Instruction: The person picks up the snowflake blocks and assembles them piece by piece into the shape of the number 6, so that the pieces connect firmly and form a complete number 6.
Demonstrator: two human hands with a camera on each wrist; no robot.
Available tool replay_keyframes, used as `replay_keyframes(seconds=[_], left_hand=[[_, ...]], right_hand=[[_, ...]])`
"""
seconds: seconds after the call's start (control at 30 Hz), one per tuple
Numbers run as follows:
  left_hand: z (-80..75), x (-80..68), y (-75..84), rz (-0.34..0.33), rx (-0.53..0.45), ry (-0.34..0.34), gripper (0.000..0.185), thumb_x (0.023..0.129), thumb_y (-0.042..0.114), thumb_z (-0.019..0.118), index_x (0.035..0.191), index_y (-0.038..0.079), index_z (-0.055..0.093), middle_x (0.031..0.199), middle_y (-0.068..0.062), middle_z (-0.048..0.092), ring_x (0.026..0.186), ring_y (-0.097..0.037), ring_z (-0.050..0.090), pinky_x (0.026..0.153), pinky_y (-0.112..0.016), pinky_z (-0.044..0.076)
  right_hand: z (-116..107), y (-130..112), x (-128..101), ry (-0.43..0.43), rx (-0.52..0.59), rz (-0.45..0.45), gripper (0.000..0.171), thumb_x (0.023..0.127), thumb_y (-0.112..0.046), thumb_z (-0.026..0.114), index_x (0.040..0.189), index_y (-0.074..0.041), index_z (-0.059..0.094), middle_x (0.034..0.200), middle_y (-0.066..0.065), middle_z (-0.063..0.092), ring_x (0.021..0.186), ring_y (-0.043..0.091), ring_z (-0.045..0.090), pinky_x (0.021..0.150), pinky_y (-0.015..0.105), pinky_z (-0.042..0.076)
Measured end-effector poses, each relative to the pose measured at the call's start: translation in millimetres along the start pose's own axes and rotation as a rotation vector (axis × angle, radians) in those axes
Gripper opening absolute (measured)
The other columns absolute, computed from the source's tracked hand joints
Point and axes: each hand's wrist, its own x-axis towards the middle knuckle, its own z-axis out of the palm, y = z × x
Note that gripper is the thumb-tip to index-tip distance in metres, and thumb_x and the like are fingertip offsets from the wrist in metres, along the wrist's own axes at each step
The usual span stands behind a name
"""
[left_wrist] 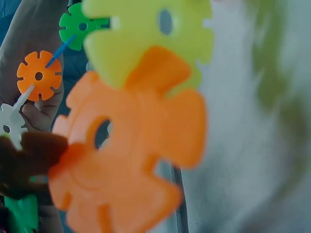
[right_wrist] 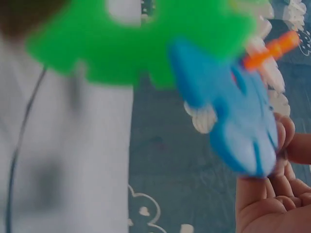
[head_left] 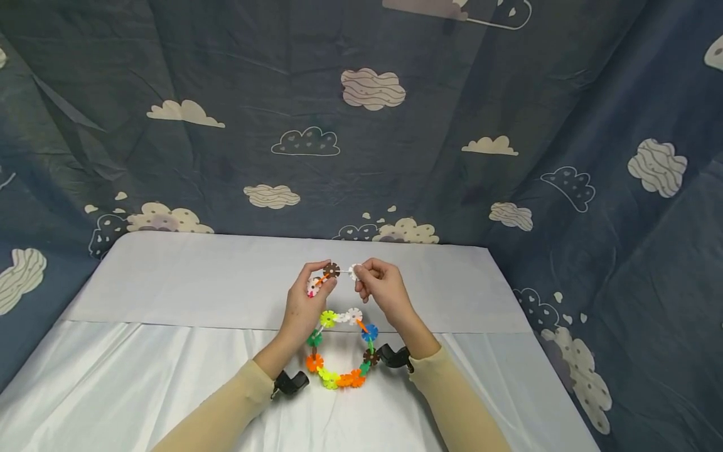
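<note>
My left hand [head_left: 301, 307] holds a brown notched flower disc [head_left: 331, 270] between thumb and fingers. A red-and-white disc [head_left: 313, 288] is beside that palm. To the right, my right hand [head_left: 386, 292] pinches a white disc [head_left: 353, 273], with a thin white piece spanning from it to the brown one. Below the hands, between the forearms, linked discs curve in a ring, among them a blue disc [head_left: 369, 332], a lime disc [head_left: 328, 318] and an orange disc [head_left: 314, 362]. An orange disc [left_wrist: 126, 155] looms blurred in the left wrist view, a green disc [right_wrist: 146, 43] in the right wrist view.
A white cloth [head_left: 192, 376] covers the table, with a smoother white panel [head_left: 214, 282] along its back. Dark blue curtains [head_left: 316, 50] with cloud prints hang behind and at the sides. Black wrist mounts [head_left: 291, 382] sit at both cuffs.
</note>
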Motion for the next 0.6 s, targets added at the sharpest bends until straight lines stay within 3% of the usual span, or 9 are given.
replay_keyframes(seconds=[0.23,0.37,0.43,0.5,0.53,0.6], left_hand=[[1.3,-0.1,-0.2,-0.026,-0.014,-0.019,0.04,0.104,0.033,0.07,0.143,0.026,0.061,0.147,0.0,0.066,0.141,-0.031,0.055,0.11,-0.05,0.046],[1.6,-0.8,-3.2,-0.048,-0.012,-0.022,0.04,0.104,0.036,0.069,0.143,0.028,0.061,0.149,0.0,0.065,0.15,-0.029,0.049,0.125,-0.059,0.036],[0.1,-0.5,-3.5,-0.05,-0.008,-0.014,0.04,0.104,0.038,0.069,0.143,0.029,0.061,0.149,0.001,0.065,0.143,-0.026,0.054,0.116,-0.052,0.047],[-1.2,0.3,-2.9,-0.054,-0.01,0.001,0.04,0.104,0.039,0.07,0.142,0.031,0.062,0.147,0.002,0.065,0.129,-0.024,0.059,0.096,-0.039,0.054],[-1.8,0.6,-2.1,-0.056,-0.011,0.008,0.04,0.104,0.039,0.07,0.142,0.032,0.062,0.146,0.002,0.066,0.122,-0.024,0.059,0.087,-0.036,0.053],[-2.2,1.7,-1.3,-0.058,-0.014,0.02,0.04,0.103,0.039,0.071,0.142,0.033,0.062,0.145,0.003,0.066,0.118,-0.023,0.058,0.081,-0.033,0.049]], right_hand=[[2,5,-1,0.0,0.061,0.047,0.024,0.106,-0.023,0.067,0.09,-0.005,0.063,0.068,0.001,0.066,0.056,0.013,0.056,0.057,0.025,0.054],[1,3,-1,-0.017,0.05,0.032,0.025,0.106,-0.024,0.068,0.09,-0.005,0.064,0.068,0.001,0.066,0.056,0.013,0.057,0.058,0.027,0.054],[1,1,-1,-0.03,0.016,0.014,0.026,0.105,-0.026,0.068,0.092,-0.004,0.066,0.069,0.002,0.067,0.057,0.014,0.058,0.059,0.029,0.056],[-1,-1,1,-0.044,-0.031,0.009,0.028,0.106,-0.031,0.067,0.099,-0.004,0.069,0.074,0.004,0.069,0.059,0.014,0.059,0.061,0.029,0.057],[-3,-1,3,-0.049,-0.05,0.005,0.03,0.107,-0.033,0.065,0.104,-0.003,0.07,0.076,0.004,0.069,0.06,0.015,0.059,0.06,0.029,0.057],[-13,0,6,-0.044,-0.078,0.005,0.035,0.109,-0.037,0.06,0.114,-0.003,0.07,0.081,0.006,0.069,0.061,0.016,0.06,0.06,0.029,0.058]])
